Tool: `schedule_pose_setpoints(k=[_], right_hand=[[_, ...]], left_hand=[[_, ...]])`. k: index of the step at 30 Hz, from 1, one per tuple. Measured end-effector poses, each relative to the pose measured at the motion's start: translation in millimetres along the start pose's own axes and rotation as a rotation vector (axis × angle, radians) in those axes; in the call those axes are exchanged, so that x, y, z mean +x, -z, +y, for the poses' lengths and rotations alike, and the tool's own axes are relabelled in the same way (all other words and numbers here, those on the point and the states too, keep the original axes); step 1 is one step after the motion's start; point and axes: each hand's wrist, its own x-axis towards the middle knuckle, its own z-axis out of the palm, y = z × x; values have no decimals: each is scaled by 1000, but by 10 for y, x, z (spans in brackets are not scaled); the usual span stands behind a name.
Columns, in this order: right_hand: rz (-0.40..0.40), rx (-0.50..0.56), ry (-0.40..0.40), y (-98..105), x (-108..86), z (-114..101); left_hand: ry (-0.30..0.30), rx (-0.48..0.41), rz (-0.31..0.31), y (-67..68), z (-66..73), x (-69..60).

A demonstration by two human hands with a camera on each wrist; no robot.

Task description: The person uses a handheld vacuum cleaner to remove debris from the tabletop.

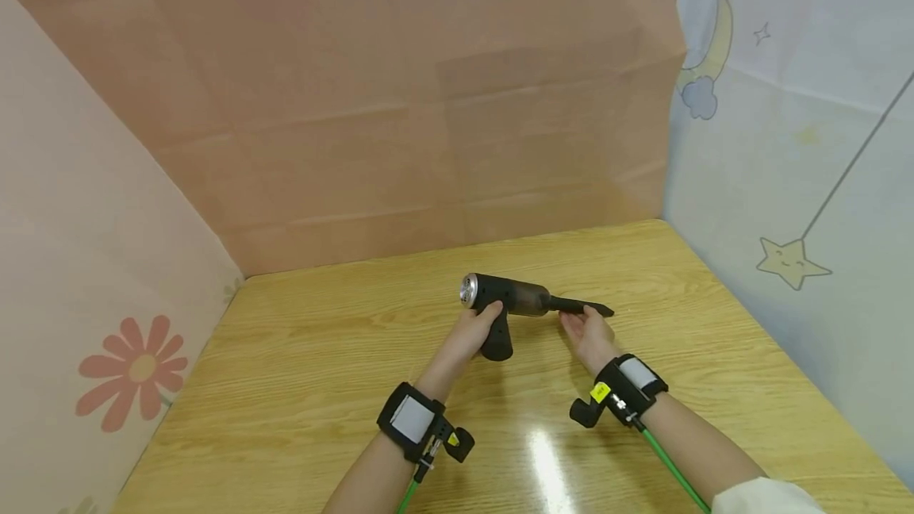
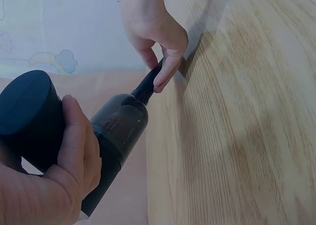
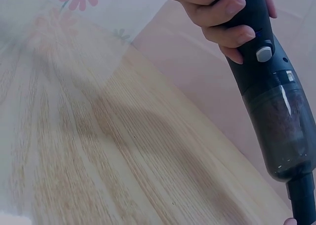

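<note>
A black handheld vacuum cleaner (image 1: 530, 298) with a smoky clear dust cup (image 2: 122, 120) is held above the wooden table, its silver round end toward the left. My left hand (image 1: 480, 327) grips it by the pistol-style handle (image 1: 497, 342); in the right wrist view the left fingers (image 3: 229, 35) curl round the black body near a silver button (image 3: 264, 54). A slim black nozzle (image 1: 567, 305) sticks out of the dust cup to the right. My right hand (image 1: 589, 338) pinches this nozzle between thumb and fingers, seen clearly in the left wrist view.
Beneath both hands spreads the wooden table (image 1: 307, 355). A brownish-pink sheet (image 1: 428, 117) hangs along its back edge. Pale walls with a printed flower (image 1: 136, 371) and a printed star (image 1: 791, 262) stand at the sides. A green cable (image 1: 671, 462) trails from the right wrist strap.
</note>
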Motion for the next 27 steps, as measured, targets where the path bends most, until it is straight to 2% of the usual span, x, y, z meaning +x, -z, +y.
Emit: schedule_pose_setpoints(k=[9,20,27], right_hand=[[3,13,21,42,-6,-32],[81,-11,40,89,7,-78],[124,12,47,105,51,-111]], left_hand=[[8,-6,2,-70,16,25],[18,-4,-5,-159,-6,76],[20,-18,-8,-209,-11,74]])
